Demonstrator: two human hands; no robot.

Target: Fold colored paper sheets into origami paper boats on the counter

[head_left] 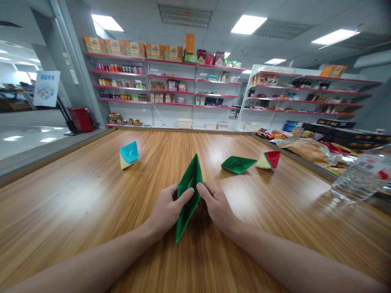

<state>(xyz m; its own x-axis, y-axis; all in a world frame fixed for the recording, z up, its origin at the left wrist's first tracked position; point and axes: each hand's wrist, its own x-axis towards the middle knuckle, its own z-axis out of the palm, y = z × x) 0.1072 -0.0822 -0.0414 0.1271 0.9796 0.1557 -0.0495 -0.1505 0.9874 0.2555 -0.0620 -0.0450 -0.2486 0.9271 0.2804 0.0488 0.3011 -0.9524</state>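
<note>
Between my two hands a green folded paper boat [187, 207] is held up on end, its hollow side facing me, one tip pointing up and the other down. My left hand [168, 205] grips its left side, thumb pressed inside the fold. On the right edge, my right hand [218, 203] pinches the paper with the thumb in front; its other fingers are mostly hidden behind. Beyond my right hand a second green paper boat [238, 165] lies on the table. Touching or close beside it is a red and yellow folded paper piece [269, 160]. Far left sits a blue and yellow folded paper piece [129, 154].
The wooden table [91, 203] has a raised rim. A clear plastic bottle [360, 179] lies tilted at the right edge, near snack packets [308, 148] and black boxes [345, 132]. Stocked shelves [171, 77] stand behind the table. A red box [81, 119] is on the floor at left.
</note>
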